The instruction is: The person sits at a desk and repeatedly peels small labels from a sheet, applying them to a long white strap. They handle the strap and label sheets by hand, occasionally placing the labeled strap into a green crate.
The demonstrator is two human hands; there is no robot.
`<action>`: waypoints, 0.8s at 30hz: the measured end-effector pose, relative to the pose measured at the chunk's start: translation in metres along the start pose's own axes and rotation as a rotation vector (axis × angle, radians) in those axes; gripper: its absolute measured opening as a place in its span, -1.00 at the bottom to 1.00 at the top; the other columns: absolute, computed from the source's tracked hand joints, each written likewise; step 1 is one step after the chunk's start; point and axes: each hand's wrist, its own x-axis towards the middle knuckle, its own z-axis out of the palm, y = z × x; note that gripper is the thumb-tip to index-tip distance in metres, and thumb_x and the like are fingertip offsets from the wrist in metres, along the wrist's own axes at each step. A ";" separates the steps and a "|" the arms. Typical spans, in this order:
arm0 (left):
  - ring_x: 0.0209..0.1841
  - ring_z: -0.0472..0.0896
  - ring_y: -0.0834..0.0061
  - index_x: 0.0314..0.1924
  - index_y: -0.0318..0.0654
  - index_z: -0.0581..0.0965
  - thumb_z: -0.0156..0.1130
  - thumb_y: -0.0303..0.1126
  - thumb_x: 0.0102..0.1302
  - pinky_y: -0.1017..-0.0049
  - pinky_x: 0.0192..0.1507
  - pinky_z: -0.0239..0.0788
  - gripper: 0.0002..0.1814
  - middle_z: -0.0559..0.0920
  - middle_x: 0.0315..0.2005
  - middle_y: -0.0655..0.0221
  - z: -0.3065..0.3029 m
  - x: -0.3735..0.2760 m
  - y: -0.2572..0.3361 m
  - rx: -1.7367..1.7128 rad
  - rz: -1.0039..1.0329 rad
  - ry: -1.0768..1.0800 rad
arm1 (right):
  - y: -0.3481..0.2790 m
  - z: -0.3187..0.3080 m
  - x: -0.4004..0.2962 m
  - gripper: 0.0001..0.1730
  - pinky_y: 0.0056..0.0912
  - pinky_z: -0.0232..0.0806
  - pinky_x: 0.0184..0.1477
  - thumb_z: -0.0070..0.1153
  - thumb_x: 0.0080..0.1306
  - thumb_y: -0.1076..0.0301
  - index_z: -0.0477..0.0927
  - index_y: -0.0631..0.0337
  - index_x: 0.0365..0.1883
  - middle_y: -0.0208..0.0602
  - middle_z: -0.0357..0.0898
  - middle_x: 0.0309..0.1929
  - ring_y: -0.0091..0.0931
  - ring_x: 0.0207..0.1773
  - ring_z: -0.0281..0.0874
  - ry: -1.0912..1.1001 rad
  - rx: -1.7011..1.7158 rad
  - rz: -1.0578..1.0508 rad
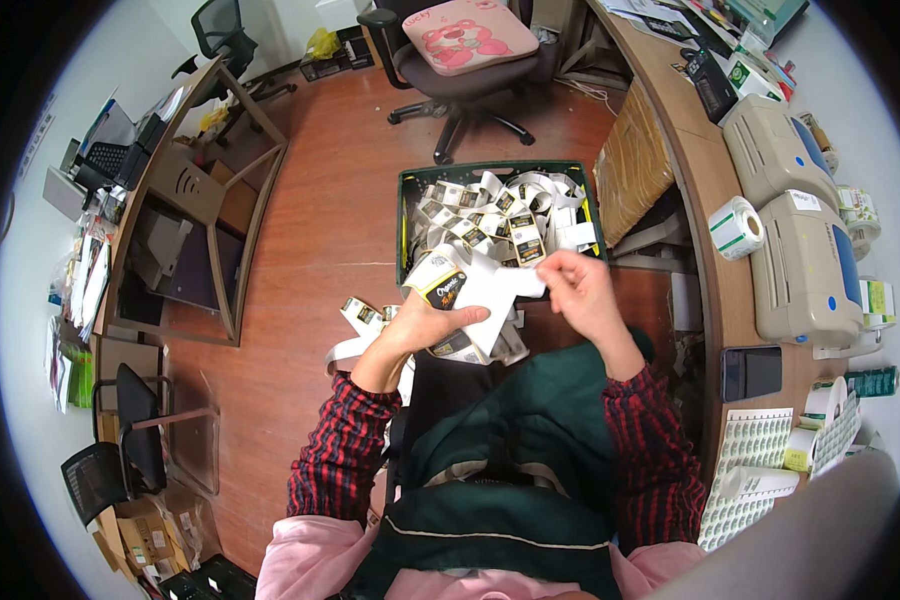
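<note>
My left hand [424,324] grips a strip of printed labels [436,279] with black and yellow print, its thumb pressed on the white backing [487,311]. Between thumb and fingers, my right hand [581,289] pinches a white piece of label paper [521,282] beside that strip. Beyond both hands sits a dark green plastic crate [495,169], heaped with tangled label strips [526,238]. More label strip [364,316] hangs to the left of my left hand, low and partly hidden by my arm. Whether the white piece joins the held strip, I cannot tell.
An office chair [465,75] with a pink cushion stands beyond the crate. Along the right, a wooden desk [735,315] carries label printers [806,270], a label roll [735,227] and a smartphone [751,373]. A metal-framed desk [225,202] is on the left.
</note>
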 end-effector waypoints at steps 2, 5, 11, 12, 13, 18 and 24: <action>-0.10 0.46 0.60 0.02 -0.34 0.42 0.48 -0.47 -0.04 0.54 -0.04 0.34 -0.40 0.54 -0.14 0.43 0.000 -0.003 0.000 -0.069 -0.029 -0.023 | -0.001 -0.013 0.009 -0.89 -0.70 0.06 -0.69 0.02 0.29 0.47 0.52 0.30 -0.42 -0.53 0.41 -0.66 -0.78 -0.71 0.23 0.055 0.080 0.002; -0.07 0.45 0.54 0.06 -0.35 0.39 0.45 -0.48 -0.04 0.52 0.00 0.31 -0.37 0.52 -0.12 0.38 0.002 -0.004 -0.003 -0.055 -0.101 -0.019 | -0.005 -0.008 0.011 -0.88 -0.69 0.07 -0.72 -0.02 0.33 0.44 0.46 0.31 -0.38 -0.50 0.38 -0.67 -0.73 -0.77 0.25 -0.040 0.142 0.088; -0.06 0.44 0.54 0.06 -0.37 0.38 0.47 -0.45 -0.05 0.51 -0.02 0.32 -0.36 0.52 -0.11 0.35 -0.006 -0.012 -0.007 0.040 -0.075 -0.041 | -0.003 -0.019 0.012 -0.83 -0.67 -0.02 -0.76 -0.08 0.37 0.37 0.43 0.27 -0.38 -0.49 0.34 -0.75 -0.68 -0.80 0.24 0.164 0.231 0.168; -0.08 0.45 0.55 0.04 -0.37 0.40 0.47 -0.45 -0.05 0.52 -0.04 0.33 -0.38 0.53 -0.13 0.36 -0.005 -0.013 -0.008 0.013 -0.120 -0.034 | -0.002 -0.019 0.012 -0.82 -0.67 -0.03 -0.76 -0.08 0.37 0.36 0.43 0.26 -0.39 -0.50 0.34 -0.76 -0.68 -0.81 0.23 0.189 0.258 0.160; -0.10 0.46 0.55 0.01 -0.36 0.41 0.48 -0.45 -0.06 0.53 -0.06 0.34 -0.39 0.54 -0.16 0.37 -0.003 -0.014 -0.009 -0.013 -0.165 -0.027 | 0.000 -0.018 0.012 -0.82 -0.67 -0.05 -0.76 -0.08 0.38 0.35 0.43 0.24 -0.39 -0.51 0.33 -0.77 -0.69 -0.81 0.22 0.213 0.285 0.153; -0.15 0.48 0.58 -0.04 -0.34 0.45 0.48 -0.46 -0.07 0.55 -0.10 0.35 -0.44 0.56 -0.22 0.42 -0.002 -0.018 -0.001 0.034 -0.163 -0.064 | 0.021 -0.029 0.018 -0.78 -0.67 -0.12 -0.78 -0.07 0.39 0.30 0.42 0.21 -0.43 -0.51 0.28 -0.79 -0.70 -0.82 0.17 0.481 0.321 0.142; -0.18 0.55 0.56 0.01 -0.32 0.46 0.44 -0.56 -0.04 0.52 -0.12 0.41 -0.44 0.60 -0.16 0.38 -0.029 -0.007 -0.022 -0.225 -0.195 0.168 | 0.030 -0.058 0.024 -0.71 -0.68 0.04 -0.73 -0.13 0.43 0.20 0.40 0.26 -0.32 -0.43 0.39 -0.56 -0.63 -0.63 0.42 0.386 0.454 0.116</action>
